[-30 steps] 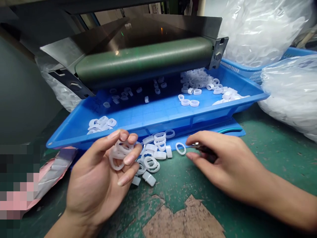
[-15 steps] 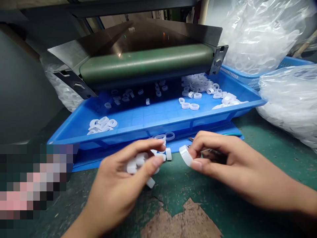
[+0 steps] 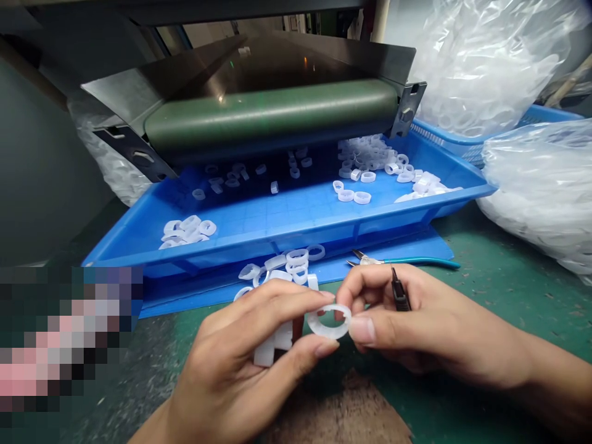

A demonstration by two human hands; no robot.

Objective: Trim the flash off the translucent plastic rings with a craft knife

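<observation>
White ring (image 3: 329, 320) had been raised from the bench (image 3: 490, 296) and was pinched at its rim by both grips, left hand (image 3: 240, 364) and right hand (image 3: 416, 327) closed on it, near the pile (image 3: 289, 265) before the tray (image 3: 277, 237).

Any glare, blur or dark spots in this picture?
Head view: left hand, right hand and the white ring they pinch look sharp; glare whitens the plastic bags; the green roller shades the tray at the back; a pixelated block masks the lower left.
</observation>
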